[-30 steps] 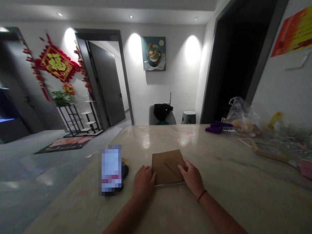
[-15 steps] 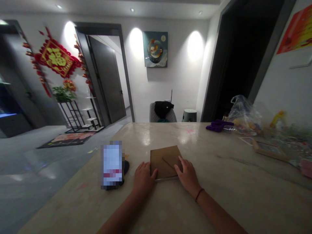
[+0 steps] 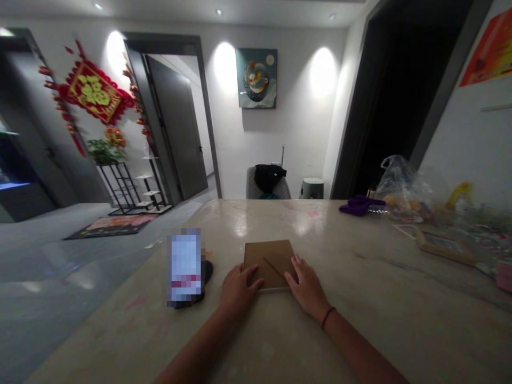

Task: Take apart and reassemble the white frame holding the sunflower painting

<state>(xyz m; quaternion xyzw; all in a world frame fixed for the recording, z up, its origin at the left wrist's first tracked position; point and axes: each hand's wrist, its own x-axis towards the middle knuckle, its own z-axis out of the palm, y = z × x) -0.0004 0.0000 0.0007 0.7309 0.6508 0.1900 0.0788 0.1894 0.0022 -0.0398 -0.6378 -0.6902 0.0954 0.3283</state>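
A brown kraft-paper envelope (image 3: 269, 264) lies flat on the pale marble counter (image 3: 372, 298), its flap showing on top. My left hand (image 3: 240, 289) rests on the envelope's near left corner, fingers flat. My right hand (image 3: 306, 292) lies on its right side, with the fingers spread and a dark cord bracelet on the wrist. Neither hand grips the envelope. To the left of my left hand, a pixelated rectangular item (image 3: 184, 266) stands over a dark round object (image 3: 208, 272), its details hidden by the blur.
A clear plastic bag (image 3: 402, 184), purple cloth (image 3: 360, 205) and a wooden picture frame (image 3: 442, 246) sit among clutter at the counter's far right. The counter's left edge drops to a grey floor (image 3: 48, 256). A chair (image 3: 268, 184) stands beyond the far edge.
The view has shifted slightly, with the room sliding right in the picture. The envelope now sits squarer and a little further left, and my left hand lies further onto it.
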